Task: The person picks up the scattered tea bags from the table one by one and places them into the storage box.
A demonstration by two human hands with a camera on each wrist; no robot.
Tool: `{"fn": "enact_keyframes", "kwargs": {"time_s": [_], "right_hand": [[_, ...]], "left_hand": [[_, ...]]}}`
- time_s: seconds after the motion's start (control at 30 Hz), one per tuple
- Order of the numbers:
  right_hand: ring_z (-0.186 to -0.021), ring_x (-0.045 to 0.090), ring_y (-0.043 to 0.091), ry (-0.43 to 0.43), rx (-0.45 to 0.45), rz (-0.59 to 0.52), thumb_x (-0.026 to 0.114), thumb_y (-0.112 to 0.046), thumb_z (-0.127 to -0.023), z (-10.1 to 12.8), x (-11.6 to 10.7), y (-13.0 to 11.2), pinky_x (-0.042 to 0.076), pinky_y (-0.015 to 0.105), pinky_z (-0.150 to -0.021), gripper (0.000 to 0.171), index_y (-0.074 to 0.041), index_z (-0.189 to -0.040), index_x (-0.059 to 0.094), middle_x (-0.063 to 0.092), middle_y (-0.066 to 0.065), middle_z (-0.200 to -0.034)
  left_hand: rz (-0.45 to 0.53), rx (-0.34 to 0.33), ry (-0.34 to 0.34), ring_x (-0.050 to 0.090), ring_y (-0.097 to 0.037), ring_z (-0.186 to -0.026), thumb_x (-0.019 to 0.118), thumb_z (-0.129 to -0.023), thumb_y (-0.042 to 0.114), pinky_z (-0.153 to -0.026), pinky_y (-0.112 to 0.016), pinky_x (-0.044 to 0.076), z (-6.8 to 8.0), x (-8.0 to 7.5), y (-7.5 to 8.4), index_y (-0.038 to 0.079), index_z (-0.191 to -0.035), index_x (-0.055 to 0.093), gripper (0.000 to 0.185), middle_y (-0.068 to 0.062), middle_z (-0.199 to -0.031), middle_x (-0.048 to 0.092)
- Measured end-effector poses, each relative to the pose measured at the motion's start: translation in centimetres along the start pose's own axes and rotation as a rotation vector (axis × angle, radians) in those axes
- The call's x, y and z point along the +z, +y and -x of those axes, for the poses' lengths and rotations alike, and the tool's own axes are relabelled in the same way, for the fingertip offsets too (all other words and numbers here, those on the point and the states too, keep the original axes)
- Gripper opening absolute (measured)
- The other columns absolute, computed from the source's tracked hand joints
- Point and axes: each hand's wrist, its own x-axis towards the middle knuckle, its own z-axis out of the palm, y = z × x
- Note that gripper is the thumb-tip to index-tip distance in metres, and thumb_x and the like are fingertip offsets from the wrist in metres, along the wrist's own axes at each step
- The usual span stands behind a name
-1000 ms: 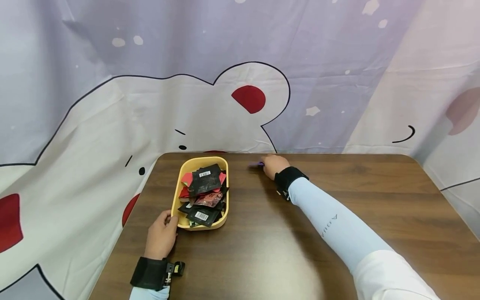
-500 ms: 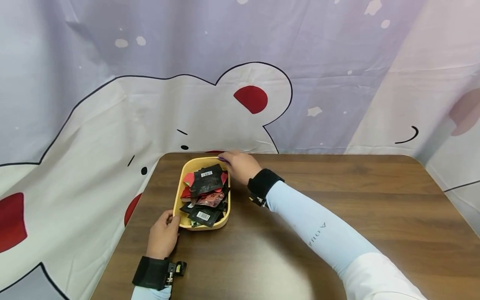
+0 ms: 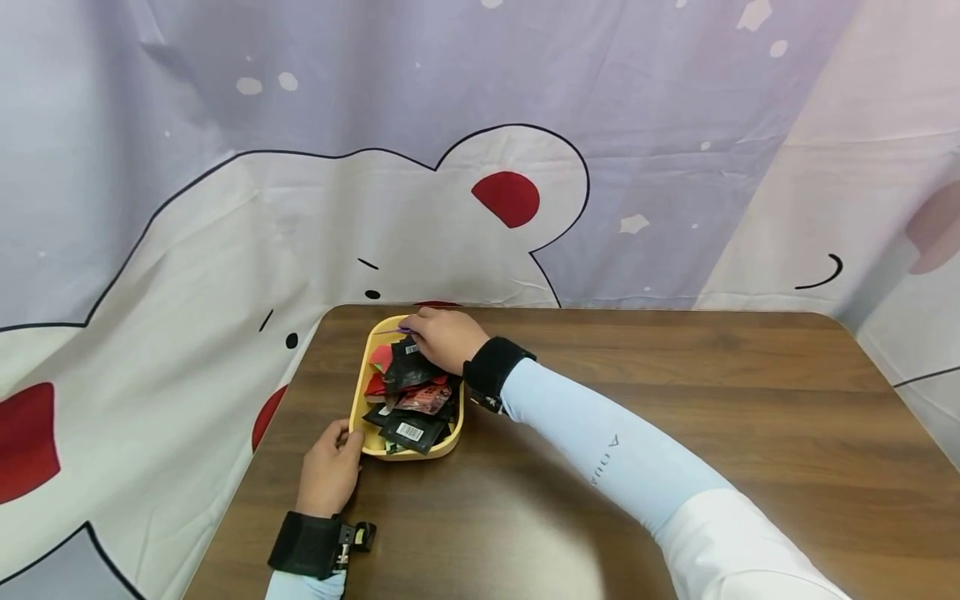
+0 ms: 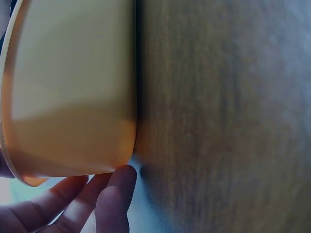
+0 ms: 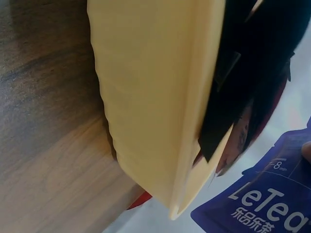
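Note:
A yellow plastic basket [image 3: 408,456] stands at the left of the table, piled with small black and red packets [image 3: 411,430]. At its near left corner my left hand [image 3: 327,471] grips the rim; in the left wrist view its fingers [image 4: 121,187] curl at the basket's outer wall. My right hand [image 3: 444,337] is over the far end of the basket, pinching a purple tea sachet [image 3: 388,332]. The right wrist view shows the sachet [image 5: 262,199] printed "LeTea", beside the rim. Only a fingertip of that hand shows there.
The brown wooden table [image 3: 675,392] extends far to the right of the basket. A patterned curtain [image 3: 645,150] hangs directly behind its back edge and along its left side.
My right hand has moved left from the table's back edge to above the basket, carrying the purple tea sachet. The left hand has stayed at the basket corner.

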Motion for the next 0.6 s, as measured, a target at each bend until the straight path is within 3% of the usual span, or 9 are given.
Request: {"fn": "enact_keyframes", "kwargs": {"time_s": [0.1, 0.17, 0.27, 0.37, 0.6], "right_hand": [[-0.114, 0.066, 0.017, 0.012, -0.012, 0.015, 0.058, -0.026, -0.103, -0.11, 0.09, -0.11, 0.052, 0.035, -0.103, 0.037, -0.018, -0.138, 0.062, 0.067, 0.004, -0.126], [-0.126, 0.060, 0.019, 0.002, -0.017, 0.029, 0.059, -0.031, -0.102, -0.09, 0.10, -0.10, 0.046, 0.037, -0.111, 0.045, -0.018, -0.145, 0.055, 0.063, 0.005, -0.137], [-0.147, 0.041, 0.023, -0.022, -0.018, 0.038, 0.061, -0.043, -0.099, 0.03, 0.15, 0.04, 0.031, 0.043, -0.123, 0.066, -0.020, -0.156, 0.039, 0.045, 0.008, -0.157], [-0.156, 0.023, 0.024, -0.035, -0.012, 0.030, 0.060, -0.055, -0.096, 0.17, 0.30, 0.31, 0.019, 0.047, -0.128, 0.080, -0.023, -0.161, 0.025, 0.028, 0.007, -0.167], [-0.158, 0.018, 0.024, -0.024, 0.018, -0.019, 0.052, -0.057, -0.099, 0.73, 0.35, 0.59, 0.013, 0.048, -0.129, 0.078, -0.024, -0.162, 0.022, 0.024, 0.006, -0.168]], "left_hand": [[0.001, 0.001, 0.003, 0.063, -0.024, -0.093, 0.041, -0.103, 0.030, -0.072, -0.028, 0.054, -0.02, 0.03, -0.03, 0.006, -0.139, 0.054, 0.045, -0.019, -0.123, 0.065], [0.003, 0.003, 0.002, 0.064, -0.023, -0.092, 0.042, -0.103, 0.030, -0.071, -0.027, 0.053, -0.01, 0.05, -0.04, 0.006, -0.139, 0.054, 0.044, -0.019, -0.123, 0.065], [0.006, 0.006, -0.003, 0.064, -0.022, -0.091, 0.042, -0.104, 0.029, -0.070, -0.027, 0.053, 0.03, 0.04, -0.06, 0.005, -0.139, 0.054, 0.044, -0.019, -0.123, 0.065], [0.010, 0.008, -0.003, 0.064, -0.023, -0.092, 0.043, -0.104, 0.029, -0.071, -0.028, 0.054, 0.05, -0.02, -0.04, 0.005, -0.139, 0.054, 0.044, -0.020, -0.124, 0.065], [0.000, 0.010, -0.002, 0.064, -0.023, -0.093, 0.042, -0.104, 0.029, -0.071, -0.026, 0.053, 0.03, -0.19, -0.02, 0.006, -0.140, 0.054, 0.044, -0.019, -0.125, 0.065]]}}
